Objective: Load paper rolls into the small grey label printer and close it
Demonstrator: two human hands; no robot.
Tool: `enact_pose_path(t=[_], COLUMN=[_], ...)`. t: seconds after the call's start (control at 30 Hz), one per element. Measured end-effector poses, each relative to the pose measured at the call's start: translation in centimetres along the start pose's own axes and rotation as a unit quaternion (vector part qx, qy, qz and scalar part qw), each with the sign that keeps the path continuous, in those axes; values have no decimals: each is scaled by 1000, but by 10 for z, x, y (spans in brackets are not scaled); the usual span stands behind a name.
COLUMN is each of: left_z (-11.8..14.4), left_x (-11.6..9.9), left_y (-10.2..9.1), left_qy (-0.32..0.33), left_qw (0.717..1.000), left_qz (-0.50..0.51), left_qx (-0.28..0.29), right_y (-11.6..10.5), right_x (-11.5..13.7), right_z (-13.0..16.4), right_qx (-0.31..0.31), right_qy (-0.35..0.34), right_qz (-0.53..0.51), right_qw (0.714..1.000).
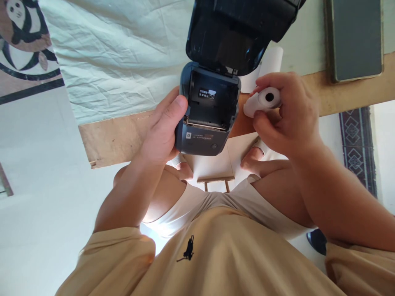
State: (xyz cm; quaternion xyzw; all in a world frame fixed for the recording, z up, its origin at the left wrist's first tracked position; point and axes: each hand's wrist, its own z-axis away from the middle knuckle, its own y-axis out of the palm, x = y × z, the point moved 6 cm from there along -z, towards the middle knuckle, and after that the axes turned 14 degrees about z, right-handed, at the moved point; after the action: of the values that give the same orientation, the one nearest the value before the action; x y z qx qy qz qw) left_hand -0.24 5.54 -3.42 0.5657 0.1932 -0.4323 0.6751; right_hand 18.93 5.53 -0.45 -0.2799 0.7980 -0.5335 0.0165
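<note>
My left hand [165, 123] is wrapped round the left side of a small dark thermal printer [200, 142], its thumb on the casing edge. The printer's paper bay lies bare, with a small printed label inside and a power button on the front. Its black lid [228, 37] is swung up and away from me. Just right of the printer, my right hand [286, 111] pinches a small white paper roll [262, 100] between thumb and fingers. The roll's dark core hole faces up toward me. Behind that hand, another white roll-shaped piece [273, 61] is partly hidden.
A wooden table [114, 142] is partly covered by a pale green cloth [123, 53]. A dark phone-like slab [356, 39] lies at the far right. Below the table edge are my knees and a small wooden stool [216, 179]. Panda artwork [27, 37] shows at the upper left.
</note>
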Motion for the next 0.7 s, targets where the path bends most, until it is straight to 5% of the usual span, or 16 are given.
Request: enact_pose_path(t=[0.7], left_z=[0], left_x=[1], left_y=[1], left_qy=[0], left_qw=[1000], left_qz=[-7], left_qx=[4], right_y=[4], right_x=[7], right_z=[0], right_qx=[24], right_qy=[-12], right_qz=[-13], right_qw=[1000])
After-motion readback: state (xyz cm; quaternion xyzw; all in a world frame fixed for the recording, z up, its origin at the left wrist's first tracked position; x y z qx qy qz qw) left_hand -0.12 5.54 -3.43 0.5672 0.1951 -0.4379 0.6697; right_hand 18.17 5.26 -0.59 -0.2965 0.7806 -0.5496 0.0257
